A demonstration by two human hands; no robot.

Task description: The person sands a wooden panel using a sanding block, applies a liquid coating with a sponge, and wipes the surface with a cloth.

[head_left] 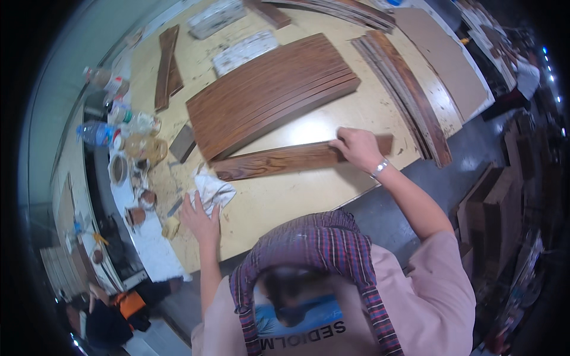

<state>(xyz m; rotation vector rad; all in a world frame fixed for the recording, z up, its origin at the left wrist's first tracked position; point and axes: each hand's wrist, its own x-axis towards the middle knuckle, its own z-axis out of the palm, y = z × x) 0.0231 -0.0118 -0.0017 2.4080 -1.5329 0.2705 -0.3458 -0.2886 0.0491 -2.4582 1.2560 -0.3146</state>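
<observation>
So, far left there's a row of plastic bottles (142, 148) along the table (249, 222) edge, with some grubby cups (135, 216) below them. Next, two crossed strips (165, 71) up top, then a small dark block (182, 142) sitting just left of the big stack.

Left hand (202, 224) is at the crumpled white rag (215, 188), fingers part-spread and touching it; can't tell if they're actually pinching any cloth. The stack (267, 95) of brown slats sits mid-table. The board (279, 159) lies just below it, running left to right, left end near the rag and the stack's lower corner. Right hand (359, 148) is closed over that board near its right end, thumb and fingers curled in. Past that, more long curved strips (409, 95) lie side by side.
</observation>
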